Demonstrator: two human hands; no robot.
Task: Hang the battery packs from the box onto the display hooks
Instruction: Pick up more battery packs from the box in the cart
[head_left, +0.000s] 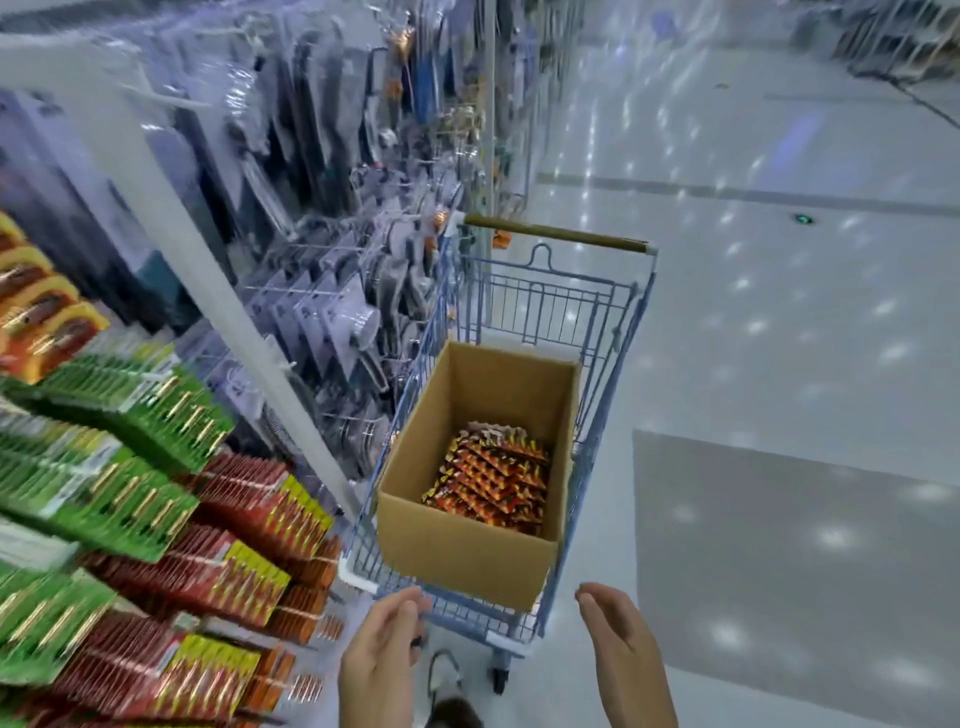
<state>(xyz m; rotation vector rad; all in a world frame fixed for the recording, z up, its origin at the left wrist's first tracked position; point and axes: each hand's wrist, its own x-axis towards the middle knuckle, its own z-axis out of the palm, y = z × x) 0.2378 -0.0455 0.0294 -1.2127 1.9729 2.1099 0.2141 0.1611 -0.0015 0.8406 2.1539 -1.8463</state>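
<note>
Both hands, left (382, 652) and right (623, 652), were open and empty near the brown cardboard box (457, 551) of red battery packs (491, 478) in the blue wire cart (597, 332).

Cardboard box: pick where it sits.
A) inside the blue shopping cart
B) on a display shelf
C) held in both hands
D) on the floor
A: the cardboard box stands inside the blue wire shopping cart, with battery packs lying in its bottom.

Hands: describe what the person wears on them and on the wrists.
The left hand and right hand are bare: no gloves, rings, watch or bracelet show. No sleeve is in view down to the picture's bottom edge.
</note>
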